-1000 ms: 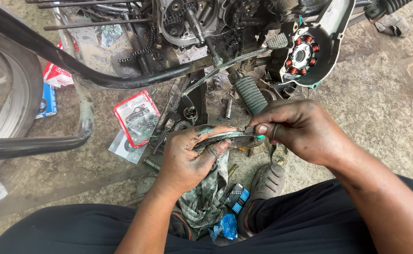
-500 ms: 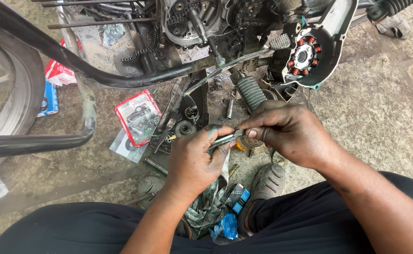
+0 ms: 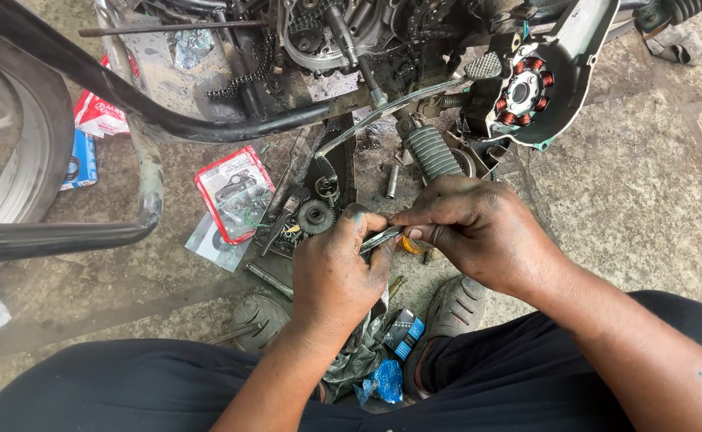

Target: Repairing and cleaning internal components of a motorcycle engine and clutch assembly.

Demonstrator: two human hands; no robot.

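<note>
Two hands at frame centre, left hand [image 3: 339, 268] and right hand [image 3: 479, 232], both pinching one thin metal strip [image 3: 381, 238], gear [image 3: 315, 216] just beside

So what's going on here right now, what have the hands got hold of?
A person squats on the stone ground beside a stripped motorcycle engine. Both hands meet over a thin, flat metal part: the left hand pinches one end, the right hand grips the other. Just beyond lie a small gear, a red parts packet and the footpeg. A round coil plate hangs at the engine's right.
</note>
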